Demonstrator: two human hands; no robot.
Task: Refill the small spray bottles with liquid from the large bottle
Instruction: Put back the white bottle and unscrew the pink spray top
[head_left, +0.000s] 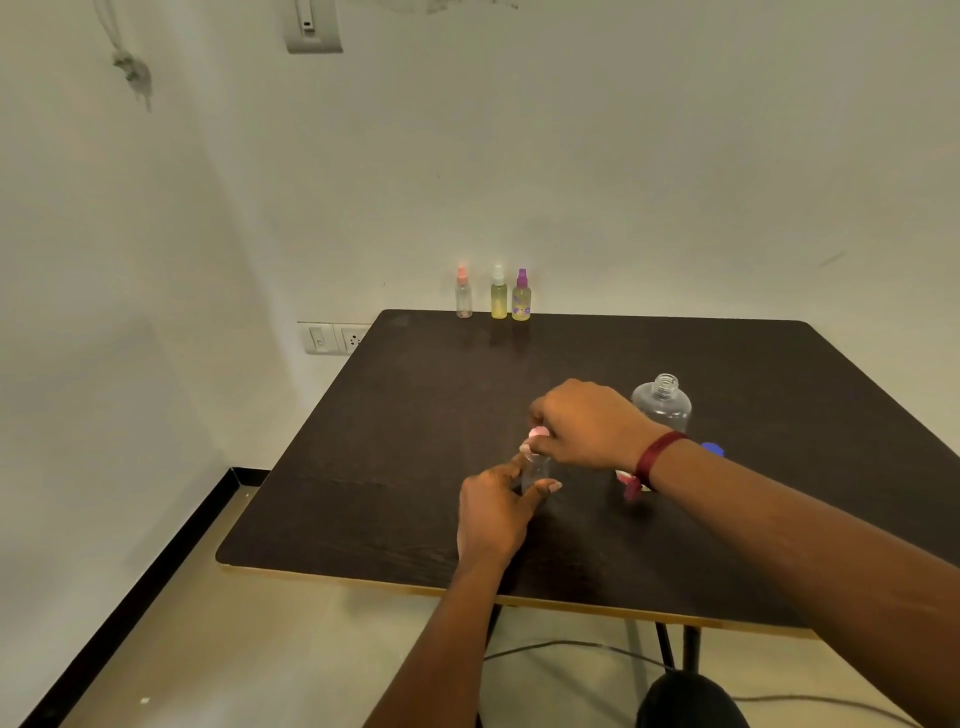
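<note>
A small clear spray bottle (536, 472) stands upright near the middle of the dark table (415, 415). My left hand (493, 512) holds its body between thumb and fingers. My right hand (584, 423) pinches the pink spray top (538, 433) at the bottle's neck. The large clear bottle (662, 402) stands uncapped just behind my right wrist. Three more small spray bottles line the far edge: a pink-capped clear one (463, 291), a white-capped one with yellow liquid (498, 293) and a purple-capped one with yellow liquid (521, 296).
A blue cap (712, 448) lies beside the large bottle, partly behind my right forearm. A pink and white object (631, 486) peeks out under my right wrist. A wall runs behind the table, with sockets (335, 338) at left. Cables cross the floor below.
</note>
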